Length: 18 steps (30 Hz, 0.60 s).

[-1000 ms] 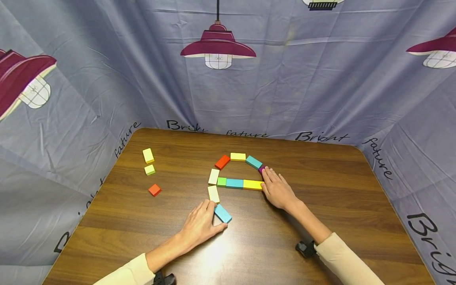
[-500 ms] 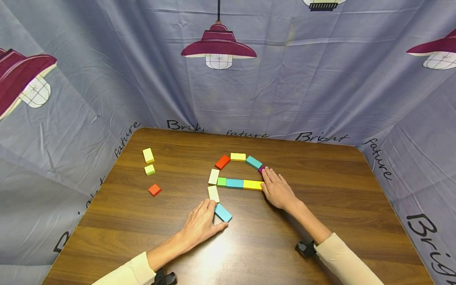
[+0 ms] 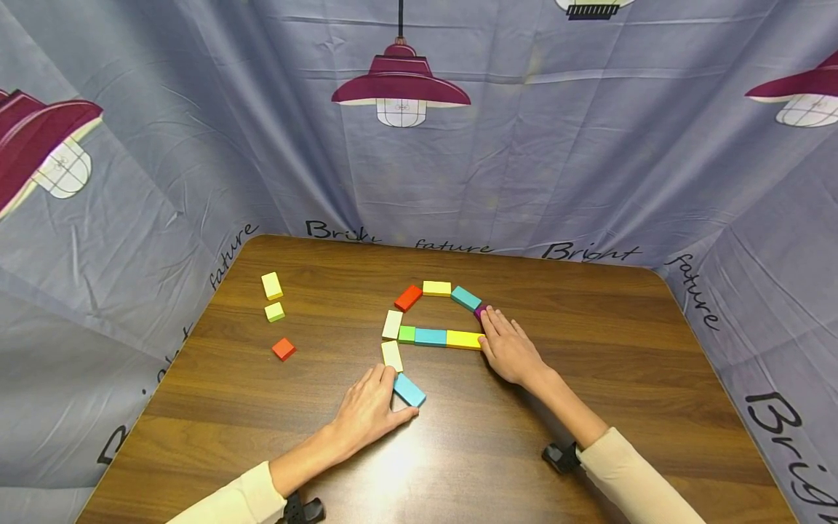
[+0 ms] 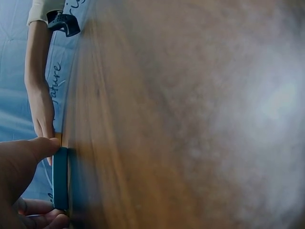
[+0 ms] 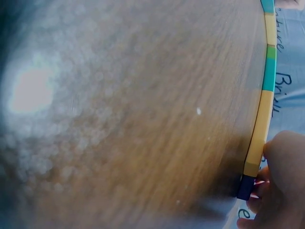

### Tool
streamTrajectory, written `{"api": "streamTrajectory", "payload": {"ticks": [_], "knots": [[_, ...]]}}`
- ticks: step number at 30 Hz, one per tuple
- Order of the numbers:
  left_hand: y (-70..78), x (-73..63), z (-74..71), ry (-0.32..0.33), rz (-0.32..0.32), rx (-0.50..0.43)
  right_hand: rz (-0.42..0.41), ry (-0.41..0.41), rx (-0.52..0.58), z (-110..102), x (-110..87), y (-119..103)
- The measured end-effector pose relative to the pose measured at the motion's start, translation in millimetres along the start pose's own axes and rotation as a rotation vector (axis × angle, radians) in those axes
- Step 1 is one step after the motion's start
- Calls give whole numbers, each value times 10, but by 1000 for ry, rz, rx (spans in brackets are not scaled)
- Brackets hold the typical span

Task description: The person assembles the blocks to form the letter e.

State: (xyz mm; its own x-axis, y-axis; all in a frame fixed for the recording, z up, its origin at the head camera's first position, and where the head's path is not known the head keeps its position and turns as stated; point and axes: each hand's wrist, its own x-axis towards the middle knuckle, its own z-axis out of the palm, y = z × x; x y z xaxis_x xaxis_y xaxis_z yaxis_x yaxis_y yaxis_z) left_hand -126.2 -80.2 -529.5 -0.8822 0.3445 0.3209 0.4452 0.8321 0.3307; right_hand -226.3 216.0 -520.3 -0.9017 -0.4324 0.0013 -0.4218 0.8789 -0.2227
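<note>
My left hand [image 3: 368, 407] pinches a light blue wooden block [image 3: 409, 391] by its ends, thumb at the near corner and fingers at the far one. The block lies slanted on the table, its far end against a pale yellow block [image 3: 392, 356]. In the left wrist view the blue block [image 4: 60, 178] stands between thumb and fingertips. My right hand [image 3: 511, 353] lies with straight fingers over a purple block [image 3: 481, 311] and the right end of a long yellow block [image 3: 465, 340]. In the right wrist view a dark block [image 5: 245, 187] is at the fingers.
A cream block [image 3: 393, 324], a red block [image 3: 409, 298], a yellow block [image 3: 436, 289] and a teal block [image 3: 466, 298] form an arc. Below runs a row with a green block [image 3: 407, 334] and a blue block [image 3: 430, 337]. Loose at left are yellow, lime and red blocks [image 3: 284, 349].
My left hand and the light blue block have shifted very slightly away from me, toward the pale yellow block. My right hand stays where it was.
</note>
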Motion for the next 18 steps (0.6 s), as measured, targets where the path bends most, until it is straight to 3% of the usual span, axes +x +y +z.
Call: {"api": "streamTrajectory", "payload": {"ticks": [18], "knots": [[-12, 24, 10, 5, 0, -4, 10, -4, 9, 5, 1, 5]]}}
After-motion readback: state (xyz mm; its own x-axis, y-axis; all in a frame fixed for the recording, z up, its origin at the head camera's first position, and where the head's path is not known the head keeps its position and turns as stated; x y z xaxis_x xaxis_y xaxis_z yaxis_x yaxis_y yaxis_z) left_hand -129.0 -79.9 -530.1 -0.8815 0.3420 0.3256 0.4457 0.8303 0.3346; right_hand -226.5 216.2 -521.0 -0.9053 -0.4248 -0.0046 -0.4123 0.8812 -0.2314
